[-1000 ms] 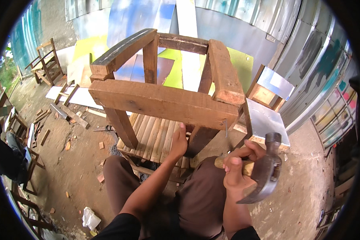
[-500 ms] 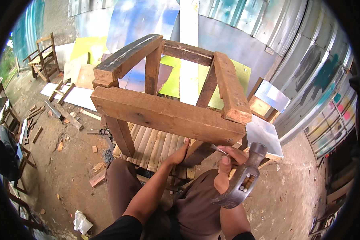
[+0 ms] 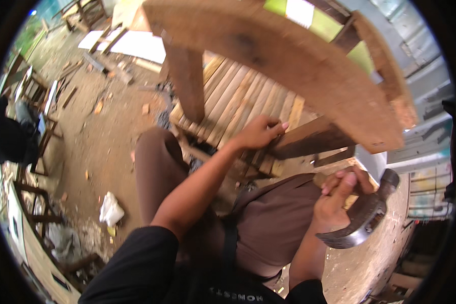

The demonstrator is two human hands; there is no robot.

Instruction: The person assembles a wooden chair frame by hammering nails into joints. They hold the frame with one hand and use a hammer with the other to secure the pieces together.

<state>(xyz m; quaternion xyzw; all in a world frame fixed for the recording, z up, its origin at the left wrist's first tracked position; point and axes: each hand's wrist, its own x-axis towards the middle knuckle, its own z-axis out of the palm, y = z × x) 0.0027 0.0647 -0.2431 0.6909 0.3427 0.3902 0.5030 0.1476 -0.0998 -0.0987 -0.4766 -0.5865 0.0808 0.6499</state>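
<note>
My right hand (image 3: 334, 200) is closed round the wooden handle of a claw hammer (image 3: 353, 227), its dark steel head beside the wrist and its claw curving down. No nail shows in those fingers now. Above my lap stands a brown wooden chair frame (image 3: 283, 55), with a thick front rail and legs. My left hand (image 3: 261, 133) is closed at the end of the frame's near leg (image 3: 311, 138), fingers curled with the tips showing. Whether it grips the leg or something small is hidden. A slatted wooden bench (image 3: 233, 96) sits beneath the frame.
Wood offcuts (image 3: 70, 96) and a white board (image 3: 131, 46) lie on the dirt floor at left. A crumpled white plastic bag (image 3: 111, 209) lies near my knee. Chair frames (image 3: 43, 137) line the left edge. Corrugated metal sheeting (image 3: 425, 81) stands at right.
The view has tilted down and closer. The thin nail-like piece in my right fingers no longer shows, and my right hand has moved away from the rail with the hammer. My left fingers have curled.
</note>
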